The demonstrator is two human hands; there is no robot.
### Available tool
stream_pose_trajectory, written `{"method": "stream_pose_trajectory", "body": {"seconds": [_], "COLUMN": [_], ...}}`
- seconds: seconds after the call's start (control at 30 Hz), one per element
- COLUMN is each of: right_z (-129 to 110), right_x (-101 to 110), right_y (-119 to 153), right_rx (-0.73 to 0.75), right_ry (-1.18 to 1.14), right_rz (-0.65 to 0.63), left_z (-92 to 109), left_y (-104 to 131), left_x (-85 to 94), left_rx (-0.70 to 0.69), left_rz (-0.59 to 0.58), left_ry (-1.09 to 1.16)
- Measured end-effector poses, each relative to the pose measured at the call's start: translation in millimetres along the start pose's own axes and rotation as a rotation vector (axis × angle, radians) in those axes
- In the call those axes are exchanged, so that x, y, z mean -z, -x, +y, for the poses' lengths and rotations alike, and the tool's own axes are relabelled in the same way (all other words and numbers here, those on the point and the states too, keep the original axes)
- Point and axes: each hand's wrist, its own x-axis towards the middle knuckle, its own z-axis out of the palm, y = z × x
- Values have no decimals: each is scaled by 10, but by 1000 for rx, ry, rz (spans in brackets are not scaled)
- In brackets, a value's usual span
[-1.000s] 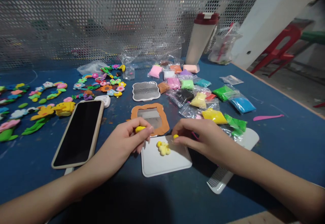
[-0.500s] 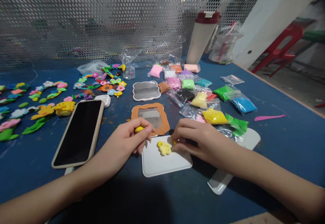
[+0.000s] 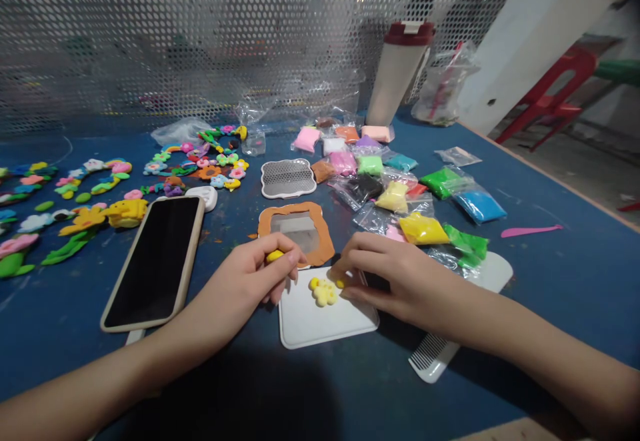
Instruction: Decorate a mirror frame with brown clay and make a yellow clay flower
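On a white board [image 3: 330, 329] lies a pale yellow clay piece [image 3: 325, 293] with rounded lobes. A small bright yellow clay ball sits against its upper left. My left hand [image 3: 255, 271] is closed around a bright yellow lump of clay [image 3: 275, 255], beside the board's upper left corner. At the right of the pale piece, my right hand [image 3: 380, 271] hovers low with thumb and fingers slightly apart. Another small yellow clay ball [image 3: 340, 284] lies in front of its fingertips. An orange-rimmed mirror [image 3: 320, 234] lies just behind the board, partly covered by my left hand.
A phone [image 3: 155, 264] and several colourful clay ornaments [image 3: 85, 217] lie to the left. Bags of coloured clay [image 3: 423, 229], a white comb [image 3: 433, 357] and a pink tool [image 3: 531, 231] are on the right. A tumbler [image 3: 399, 74] stands at the back near a small mirror [image 3: 289, 179].
My right fingers have parted and drawn slightly back from the small yellow ball, which now shows beside the pale piece. My left hand stays in place with its lump.
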Motion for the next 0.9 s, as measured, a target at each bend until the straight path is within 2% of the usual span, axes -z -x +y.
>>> {"method": "stream_pose_trajectory", "body": {"seconds": [0.13, 0.23, 0.37, 0.43, 0.53, 0.7, 0.83, 0.9], "right_z": [-19, 25, 125, 129, 66, 10, 20, -15], "right_x": [69, 228, 389, 352, 178, -53, -60, -21], "right_y": [1, 41, 147, 188, 203, 170, 163, 166], "right_rx": [7, 5, -258, -357, -420, -384, -269, -236], "right_ry": [9, 40, 178, 235, 397, 666, 759, 687], "right_rz": [-14, 3, 16, -13, -57, -53, 17, 71], "left_z": [10, 20, 30, 34, 32, 26, 36, 39], "left_y": [-2, 4, 15, 18, 23, 36, 45, 46], "left_x": [1, 4, 4, 2, -4, -21, -33, -33], "left_rx": [-4, 3, 8, 13, 8, -14, -8, -8], "left_rz": [-2, 2, 47, 43, 27, 9, 5, 1], "left_ry": [-8, -6, -11, -17, -15, -13, -55, -66]}}
